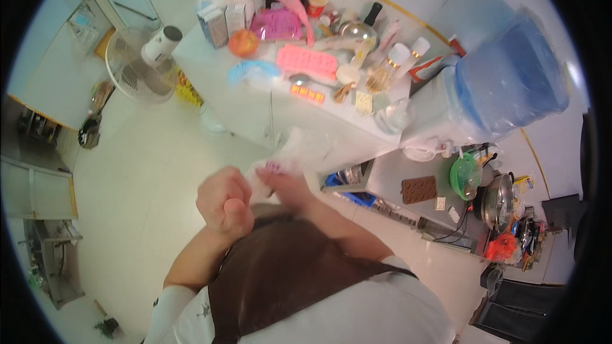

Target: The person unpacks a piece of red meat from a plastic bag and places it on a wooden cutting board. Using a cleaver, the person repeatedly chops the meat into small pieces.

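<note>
A thin, translucent plastic bag (303,146) with pinkish-purple print hangs in front of my apron, smeared by motion. My right hand (287,190) grips it near the print, fingers bent and pressed together. Beside it, my left hand (223,200) is closed in a fist with the thumb toward me. The gathered end of the bag runs to this fist; the exact hold is hidden by the fingers. Whether anything lies inside the bag, I cannot make out.
Ahead stands a white cabinet (236,105) bearing a pink mould (306,62), a red-orange round fruit (243,43), boxes and bottles. A water dispenser's blue bottle (510,79) is at right, above a low table with a brown mould (419,190) and green bowl (460,175). A fan (137,64) stands left.
</note>
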A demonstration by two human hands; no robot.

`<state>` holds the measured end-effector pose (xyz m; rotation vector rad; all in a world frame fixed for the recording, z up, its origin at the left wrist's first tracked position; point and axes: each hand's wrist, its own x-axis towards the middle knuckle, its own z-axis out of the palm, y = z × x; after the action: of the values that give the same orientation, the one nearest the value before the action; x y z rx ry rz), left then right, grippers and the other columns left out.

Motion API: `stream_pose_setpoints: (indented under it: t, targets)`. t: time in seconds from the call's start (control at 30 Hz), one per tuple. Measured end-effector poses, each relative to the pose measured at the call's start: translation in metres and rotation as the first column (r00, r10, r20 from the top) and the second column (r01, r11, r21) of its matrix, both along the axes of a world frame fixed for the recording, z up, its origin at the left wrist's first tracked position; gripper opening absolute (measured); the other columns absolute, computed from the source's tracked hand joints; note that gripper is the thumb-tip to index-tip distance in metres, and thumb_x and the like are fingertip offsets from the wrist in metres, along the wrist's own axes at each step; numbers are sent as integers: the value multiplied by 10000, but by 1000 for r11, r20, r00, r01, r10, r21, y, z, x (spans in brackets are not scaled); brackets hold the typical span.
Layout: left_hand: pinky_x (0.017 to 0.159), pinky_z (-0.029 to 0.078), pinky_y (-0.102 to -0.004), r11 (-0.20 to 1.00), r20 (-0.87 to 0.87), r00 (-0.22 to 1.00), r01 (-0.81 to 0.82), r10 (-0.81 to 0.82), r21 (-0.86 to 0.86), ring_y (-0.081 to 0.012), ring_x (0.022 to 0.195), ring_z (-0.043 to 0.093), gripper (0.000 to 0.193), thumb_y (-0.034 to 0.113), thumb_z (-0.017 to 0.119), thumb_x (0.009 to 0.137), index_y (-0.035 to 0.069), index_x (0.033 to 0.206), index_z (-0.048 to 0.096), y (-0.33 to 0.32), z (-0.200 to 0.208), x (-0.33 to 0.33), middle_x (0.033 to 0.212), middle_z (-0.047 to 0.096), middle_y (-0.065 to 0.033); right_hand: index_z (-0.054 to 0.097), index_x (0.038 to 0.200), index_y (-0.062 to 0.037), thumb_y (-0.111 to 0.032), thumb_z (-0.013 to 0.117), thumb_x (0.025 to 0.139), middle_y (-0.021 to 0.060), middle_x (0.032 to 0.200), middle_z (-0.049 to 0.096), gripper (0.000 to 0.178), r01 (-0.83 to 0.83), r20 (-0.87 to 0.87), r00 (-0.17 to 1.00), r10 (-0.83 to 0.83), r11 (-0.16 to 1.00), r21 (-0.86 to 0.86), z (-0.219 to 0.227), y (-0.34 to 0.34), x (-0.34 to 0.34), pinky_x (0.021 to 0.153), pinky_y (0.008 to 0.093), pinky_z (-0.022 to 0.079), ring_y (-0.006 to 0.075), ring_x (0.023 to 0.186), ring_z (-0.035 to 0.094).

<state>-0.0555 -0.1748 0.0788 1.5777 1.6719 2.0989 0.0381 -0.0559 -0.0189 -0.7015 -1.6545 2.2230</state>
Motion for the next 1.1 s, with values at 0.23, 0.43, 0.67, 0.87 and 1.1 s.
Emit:
stream_pose_setpoints:
  t: [0.23,0.43,0.67,0.87,1.1]
  targets:
    - [1039,414,-440,945,-155,985,-114,68,-308,-296,1345,479,1021,584,875,693,-20,1397,449,13,-2,-16,1491,454,-211,632,1038,-81,-166,653,951,36,903,680,123,184,-91,964,-249,875,-447,9,32,8,556,268,491,147,753,655]
    - [953,497,-347,922,-32,999,-25,14,-387,-251,1043,673,277,93,575,999,-77,1212,625,32,-6,15,1085,716,-150,618,1047,-80,-169,639,961,49,910,676,126,151,-57,979,-195,886,-438,9,29,21,536,280,491,158,670,637]
    - [984,494,-391,943,18,998,-52,62,-330,-276,1082,673,394,172,598,993,-85,1292,583,19,-4,3,1139,707,-203,612,1025,-59,-181,639,960,62,861,661,141,207,18,974,-226,855,-476,3,32,25,520,284,476,165,637,623]
    - [871,540,-351,953,-99,977,-204,186,-224,-264,1006,700,335,60,687,896,-31,1217,648,15,-13,11,1106,727,-166,659,973,-62,-167,650,972,42,817,683,105,242,-8,958,-285,827,-508,2,28,25,480,255,460,140,591,627]
    - [873,550,-346,904,-187,960,-260,207,-339,-250,978,713,230,22,567,998,-80,1182,661,17,7,12,1045,740,-194,626,1001,-61,-180,646,949,60,848,666,131,226,-2,966,-257,851,-474,-2,30,28,510,282,461,159,642,625]
